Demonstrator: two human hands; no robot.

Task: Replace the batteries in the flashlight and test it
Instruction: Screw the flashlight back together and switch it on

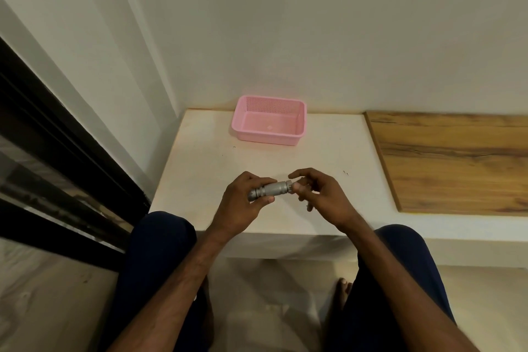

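Left hand (243, 204) grips flashlight (275, 189) horiz — right hand (324, 197) pinches right end.

A pink basket (265, 139) is set at the back of a white ledge (200, 157), near the wall (314, 37). A wooden board (457, 163) is laid just right of the ledge, and a dark window frame (57, 137) is seen to its left.

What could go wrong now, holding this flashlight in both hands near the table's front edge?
The end your right hand pinches may slip free and roll off the table. With the flashlight nearly level in your left hand, anything inside might slide out; the pink basket sits far back.
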